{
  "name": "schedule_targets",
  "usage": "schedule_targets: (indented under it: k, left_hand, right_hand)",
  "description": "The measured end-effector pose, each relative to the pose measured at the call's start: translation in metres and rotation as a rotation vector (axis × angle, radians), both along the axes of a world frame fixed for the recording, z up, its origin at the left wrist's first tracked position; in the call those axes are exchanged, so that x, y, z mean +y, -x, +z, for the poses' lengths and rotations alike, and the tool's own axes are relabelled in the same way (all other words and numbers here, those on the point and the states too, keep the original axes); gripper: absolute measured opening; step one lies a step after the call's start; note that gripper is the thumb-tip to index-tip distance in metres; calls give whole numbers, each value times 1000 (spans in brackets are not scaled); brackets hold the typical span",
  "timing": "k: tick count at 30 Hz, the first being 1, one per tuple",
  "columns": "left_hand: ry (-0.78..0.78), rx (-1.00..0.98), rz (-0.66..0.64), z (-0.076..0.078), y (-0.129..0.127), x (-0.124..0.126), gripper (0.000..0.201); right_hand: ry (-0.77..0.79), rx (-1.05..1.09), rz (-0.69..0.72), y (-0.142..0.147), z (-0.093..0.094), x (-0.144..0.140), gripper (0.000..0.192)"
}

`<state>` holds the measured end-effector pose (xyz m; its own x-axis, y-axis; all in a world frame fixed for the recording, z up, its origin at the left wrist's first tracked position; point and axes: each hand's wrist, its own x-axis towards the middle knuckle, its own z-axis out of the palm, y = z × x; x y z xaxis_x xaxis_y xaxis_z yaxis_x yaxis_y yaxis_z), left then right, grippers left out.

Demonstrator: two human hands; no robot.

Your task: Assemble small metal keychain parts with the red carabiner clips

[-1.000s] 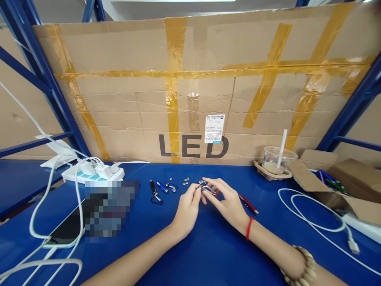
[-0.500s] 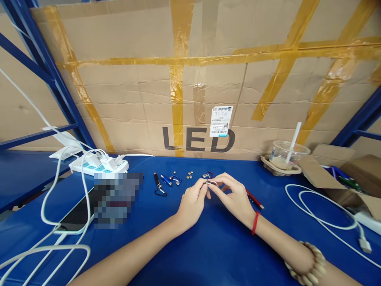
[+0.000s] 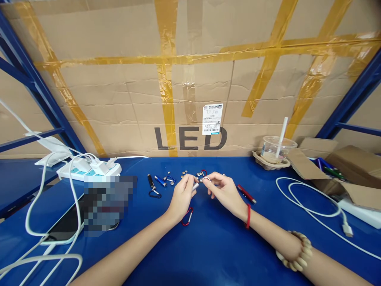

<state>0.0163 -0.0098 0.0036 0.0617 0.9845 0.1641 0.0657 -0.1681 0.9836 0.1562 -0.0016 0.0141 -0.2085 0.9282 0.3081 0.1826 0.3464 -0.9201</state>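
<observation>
My left hand [image 3: 181, 200] is closed around a short silver tube [image 3: 195, 186]. My right hand [image 3: 222, 192] pinches a small silver end piece [image 3: 201, 180] with a pale curved clip [image 3: 206, 179], a little apart from the tube. Below the left hand lies a red carabiner [image 3: 190, 217] on the blue table. Beyond the hands are several button cells [image 3: 183, 174] and another red carabiner [image 3: 204, 172]. Left of them lie a black mini flashlight [image 3: 150, 180] with a carabiner and a blue one [image 3: 160, 181]. A red mini flashlight [image 3: 246, 194] rests right of my right hand.
At the left are a white power strip [image 3: 89, 171], looping white cables and a phone [image 3: 64, 224] beside a blurred patch. On the right, a plastic cup [image 3: 272, 153] with a straw, an open carton [image 3: 348, 194] and a coiled white cable [image 3: 312, 222]. Cardboard [image 3: 119, 95] stands behind.
My hands have moved apart, and the silver tube now shows in the left one, separate from the end piece in the right. The red carabiner below the left hand has come into view.
</observation>
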Motion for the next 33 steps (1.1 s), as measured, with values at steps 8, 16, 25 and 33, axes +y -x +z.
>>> schedule_targets:
  k: [8, 16, 25, 33]
  left_hand:
    - [-53, 73, 31, -2, 5, 7, 45]
    - [-225, 367, 65, 2, 7, 3, 42]
    - [-375, 476, 51, 2, 8, -2, 40]
    - [-478, 555, 68, 2, 9, -9, 40]
  right_hand:
    - [-45, -67, 38, 1, 0, -1, 28]
    - [209, 45, 239, -3, -7, 7, 27]
    - [377, 34, 356, -8, -11, 9, 32]
    - [451, 2, 386, -6, 0, 1, 34]
